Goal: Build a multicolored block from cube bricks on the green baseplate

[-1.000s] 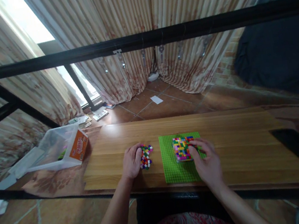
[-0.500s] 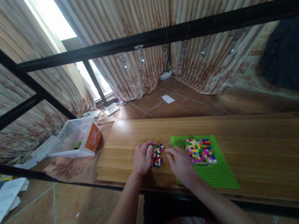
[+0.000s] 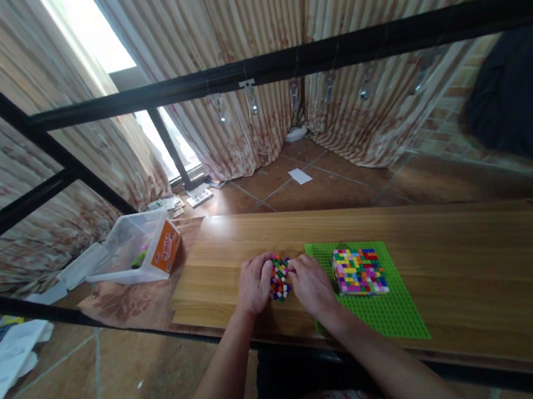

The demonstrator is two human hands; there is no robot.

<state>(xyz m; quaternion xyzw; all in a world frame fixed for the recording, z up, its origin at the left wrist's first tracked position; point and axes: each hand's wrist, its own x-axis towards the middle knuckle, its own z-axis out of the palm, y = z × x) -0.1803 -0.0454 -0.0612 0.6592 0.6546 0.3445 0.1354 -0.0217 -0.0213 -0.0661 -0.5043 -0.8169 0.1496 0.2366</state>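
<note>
A small pile of loose coloured toy bricks (image 3: 279,280) lies on the wooden tabletop (image 3: 437,253). My left hand (image 3: 255,283) rests against the pile's left side, its fingers curving loosely around the far edge. On the opposite side, my right hand (image 3: 310,281) touches the bricks with its thumb and fingertips pressed together. Anything inside that pinch is too small to make out. To the right of this hand lies a green studded baseplate (image 3: 391,318). A square block of many-coloured bricks (image 3: 359,270) stands on the baseplate.
A clear plastic box (image 3: 129,274) with an orange label sits left of the tabletop, a few green pieces inside. Black metal bars (image 3: 208,86) cross in front of the curtains (image 3: 238,22). A white tray (image 3: 7,365) and papers lie on the tiled floor.
My right hand has moved left, off the baseplate's side and onto the pile's right edge, its fingertips closing there. My left hand stays by the pile.
</note>
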